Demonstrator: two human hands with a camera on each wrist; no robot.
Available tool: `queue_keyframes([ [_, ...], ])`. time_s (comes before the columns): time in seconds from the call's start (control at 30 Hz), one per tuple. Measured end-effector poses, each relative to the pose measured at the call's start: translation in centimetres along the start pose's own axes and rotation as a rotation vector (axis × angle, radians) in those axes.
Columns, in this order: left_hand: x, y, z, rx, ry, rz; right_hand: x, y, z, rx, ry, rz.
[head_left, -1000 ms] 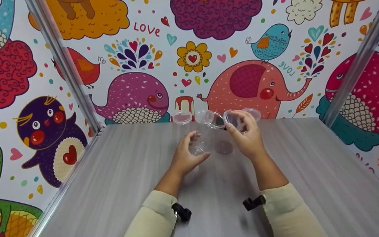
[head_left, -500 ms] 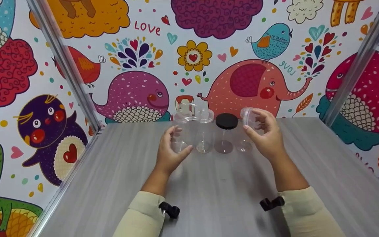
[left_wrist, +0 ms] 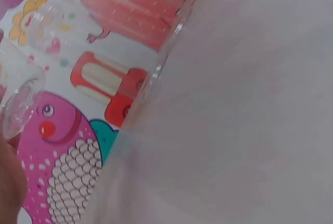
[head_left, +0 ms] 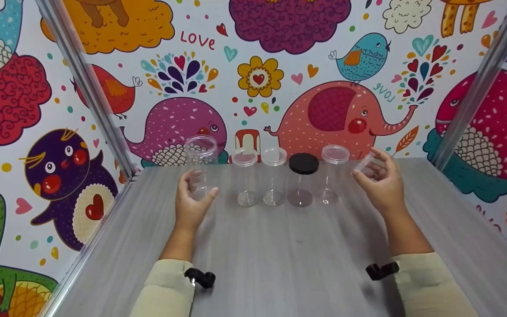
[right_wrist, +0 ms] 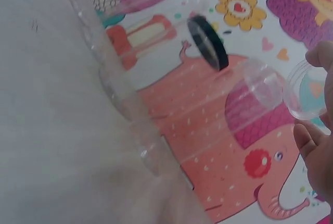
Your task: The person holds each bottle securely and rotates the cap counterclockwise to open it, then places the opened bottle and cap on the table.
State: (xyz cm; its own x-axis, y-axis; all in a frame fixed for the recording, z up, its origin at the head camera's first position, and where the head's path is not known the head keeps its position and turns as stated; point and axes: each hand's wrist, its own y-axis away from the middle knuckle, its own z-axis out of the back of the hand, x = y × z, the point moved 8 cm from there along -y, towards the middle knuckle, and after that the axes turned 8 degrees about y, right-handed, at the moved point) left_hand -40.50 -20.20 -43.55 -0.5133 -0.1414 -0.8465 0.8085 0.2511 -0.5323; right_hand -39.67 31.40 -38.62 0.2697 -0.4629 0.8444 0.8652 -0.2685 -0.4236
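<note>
In the head view, my left hand grips a tall clear plastic jar near its base, mouth upward, at the left of the row. The base of that jar shows at the left edge of the left wrist view, beside part of my hand. My right hand pinches a clear round lid, seen nearly edge-on, right of the row. The right wrist view shows this lid between thumb and fingers. Between my hands stands a jar with a black lid.
Flanking the black-lidded jar are other clear jars, one at right with a clear lid and two at left, their tops clear too. They stand upright on the grey tabletop, before a cartoon-printed wall with metal posts.
My hands have moved apart: the left carries the clear jar leftward from the row, the right takes the lid away to the right. The standing jars now show unobstructed.
</note>
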Motion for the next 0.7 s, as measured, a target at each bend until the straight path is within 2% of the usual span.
queue_keyframes([
  [0.23,3.7,-1.1,3.9,-0.124,0.018,0.180,-4.7,-0.7,0.4,0.041,0.060,-0.169],
  [0.4,5.7,-1.2,5.7,-0.150,0.014,0.292,-7.6,-0.8,0.5,0.084,0.085,-0.256],
  [0.57,7.0,-1.3,7.3,-0.157,-0.013,0.399,-10.4,-0.9,0.0,0.157,0.045,-0.379],
  [0.7,7.7,-1.8,8.4,-0.179,0.014,0.437,-12.1,-0.8,-0.7,0.231,0.063,-0.415],
])
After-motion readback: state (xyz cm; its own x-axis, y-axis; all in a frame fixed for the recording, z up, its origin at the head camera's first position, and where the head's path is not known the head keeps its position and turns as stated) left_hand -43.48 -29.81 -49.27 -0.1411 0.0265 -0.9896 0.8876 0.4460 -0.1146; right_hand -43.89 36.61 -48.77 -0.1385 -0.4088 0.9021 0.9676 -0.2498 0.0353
